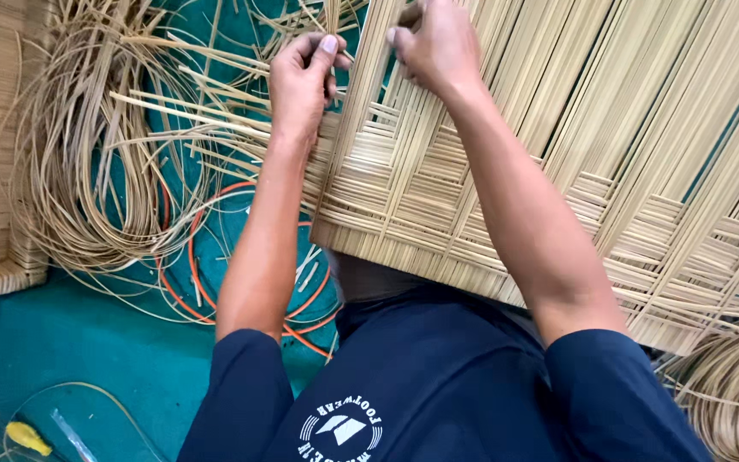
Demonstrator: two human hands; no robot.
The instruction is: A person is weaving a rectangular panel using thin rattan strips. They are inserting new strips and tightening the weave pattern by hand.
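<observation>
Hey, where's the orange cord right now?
In the head view, the orange cord lies looped on the teal floor, lower left of the woven cane panel, beneath the person's left forearm and beside the loose cane strips.

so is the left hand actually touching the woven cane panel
Touching. The head view shows the left hand with its fingers pinching strands at the left edge of the woven cane panel, no gap visible.

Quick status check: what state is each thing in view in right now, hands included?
Left hand: fingers pinched on thin cane strips at the panel's left edge.
Right hand: fingers curled on the panel's upright strands.
Woven panel: partly woven, tilted on the lap, upper strands unwoven.
Cane bundle: loose, looped on the green floor.
Orange cord: coiled on the floor.
Yellow-handled tool: lying untouched.
</observation>
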